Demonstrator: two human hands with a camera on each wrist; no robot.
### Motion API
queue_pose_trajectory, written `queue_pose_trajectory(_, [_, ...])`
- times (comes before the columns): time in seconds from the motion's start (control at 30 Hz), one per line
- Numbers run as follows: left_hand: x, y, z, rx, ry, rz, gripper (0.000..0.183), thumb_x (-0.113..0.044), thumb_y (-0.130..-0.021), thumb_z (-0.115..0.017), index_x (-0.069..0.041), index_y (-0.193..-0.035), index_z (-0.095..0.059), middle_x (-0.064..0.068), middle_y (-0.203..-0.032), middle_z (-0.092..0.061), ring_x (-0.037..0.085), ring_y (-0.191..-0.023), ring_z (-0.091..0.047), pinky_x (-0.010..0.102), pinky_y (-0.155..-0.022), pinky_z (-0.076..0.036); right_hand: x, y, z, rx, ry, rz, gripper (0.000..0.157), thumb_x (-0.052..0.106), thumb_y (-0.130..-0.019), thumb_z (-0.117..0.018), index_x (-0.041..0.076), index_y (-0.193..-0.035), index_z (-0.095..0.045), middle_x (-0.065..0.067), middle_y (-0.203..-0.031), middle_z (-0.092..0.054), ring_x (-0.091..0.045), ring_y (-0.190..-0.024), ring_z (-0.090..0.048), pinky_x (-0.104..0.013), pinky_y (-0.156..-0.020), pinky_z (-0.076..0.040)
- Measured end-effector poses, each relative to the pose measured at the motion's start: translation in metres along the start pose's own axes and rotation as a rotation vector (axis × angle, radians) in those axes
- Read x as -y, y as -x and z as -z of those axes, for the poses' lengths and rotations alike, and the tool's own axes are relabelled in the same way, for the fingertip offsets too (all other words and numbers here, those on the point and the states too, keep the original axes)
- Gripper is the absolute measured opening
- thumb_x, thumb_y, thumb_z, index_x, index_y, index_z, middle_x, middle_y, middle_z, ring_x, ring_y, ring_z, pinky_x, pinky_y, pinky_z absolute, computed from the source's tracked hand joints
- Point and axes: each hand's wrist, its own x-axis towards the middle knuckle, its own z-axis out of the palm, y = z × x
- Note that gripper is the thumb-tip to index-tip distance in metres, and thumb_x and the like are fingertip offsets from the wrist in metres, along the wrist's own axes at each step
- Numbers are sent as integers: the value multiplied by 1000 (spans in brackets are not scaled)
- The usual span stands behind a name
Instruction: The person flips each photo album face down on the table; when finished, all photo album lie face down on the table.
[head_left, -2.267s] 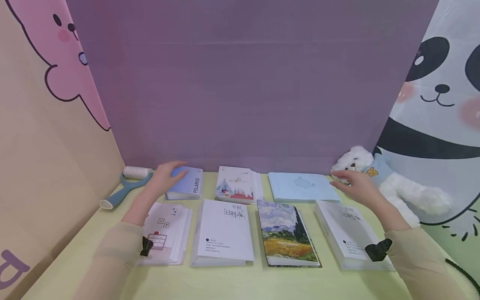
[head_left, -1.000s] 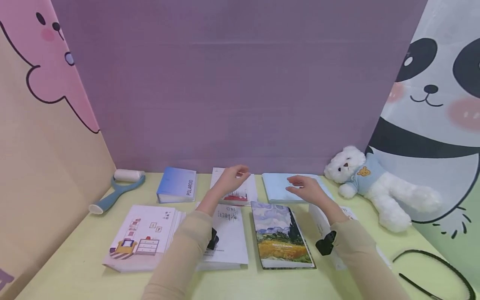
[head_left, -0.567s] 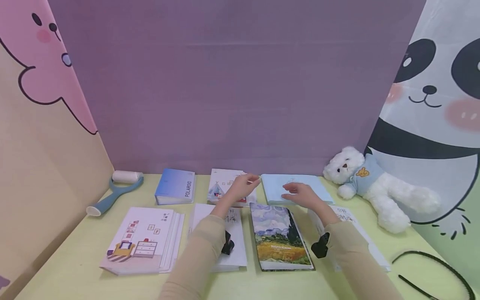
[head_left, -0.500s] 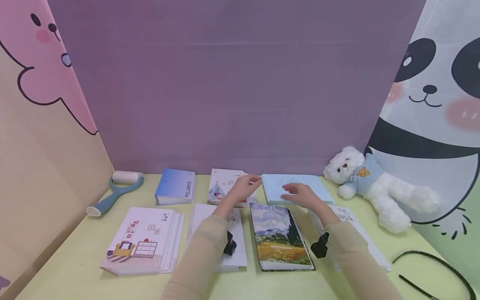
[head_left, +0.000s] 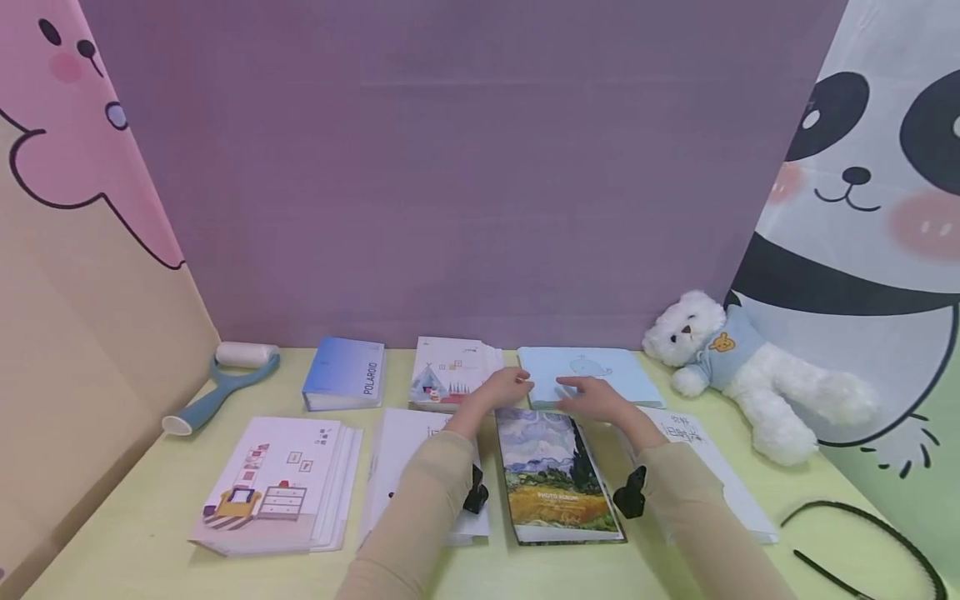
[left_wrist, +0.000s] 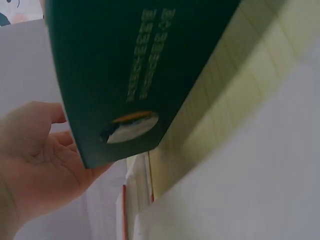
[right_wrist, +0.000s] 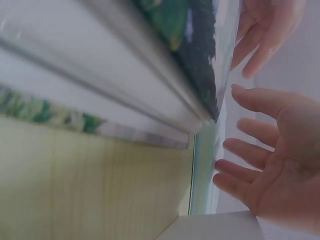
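Observation:
A photo album [head_left: 557, 483] with a painted landscape cover lies in the front row, between my forearms. My left hand [head_left: 501, 390] hovers at its far left corner, fingers reaching inward. In the left wrist view its green spine [left_wrist: 135, 60] stands close beside the left palm [left_wrist: 45, 160]. My right hand [head_left: 596, 400] is beyond the album's far right corner, overlapping the near edge of the light blue whale album [head_left: 600, 367]. In the right wrist view the right hand [right_wrist: 285, 155] has its fingers spread near the album's page edges. Neither hand grips anything.
White albums lie left [head_left: 382, 475] and right [head_left: 712, 475] of the landscape one. A pink-white album [head_left: 270, 483], blue POLAROID album [head_left: 345, 371] and tent-print album [head_left: 450, 371] are further left. A lint roller [head_left: 225, 387], white teddy bear [head_left: 750, 367] and black cable [head_left: 885, 517] flank them.
Both hands came inward from wide apart, the left from over the POLAROID album, the right from beside the bear. In the last half second they lowered toward the landscape album's far end.

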Motion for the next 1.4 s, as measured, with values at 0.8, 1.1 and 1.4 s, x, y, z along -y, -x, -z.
queue_pose_trajectory(0.8, [5,-7,-8,49,510,141,61,-1,-87,-55,-2,-144,-33,14,-118,-59,22,-86,-69,30,-79,-56,7,-2,-6,20,19,-92,57,19,-91,-58,-1,-140,-40,-25,-137,-47,-42,-127,-42,-51,-99,-41])
queue_pose_trajectory(1.1, [-30,33,14,85,635,124,61,4,-93,-39,1,-149,-16,30,-133,-46,36,-108,-60,40,-90,-52,9,1,-2,36,-17,-75,57,20,-92,-57,-1,-141,-38,-25,-138,-46,-42,-127,-42,-51,-99,-41])
queue_pose_trajectory(1.4, [-21,17,14,78,817,218,60,11,-90,-41,2,-146,-24,29,-146,-29,37,-113,-56,34,-87,-53,13,2,1,38,-41,-39,58,17,-90,-60,-2,-140,-39,-26,-135,-49,-40,-124,-47,-49,-95,-46])
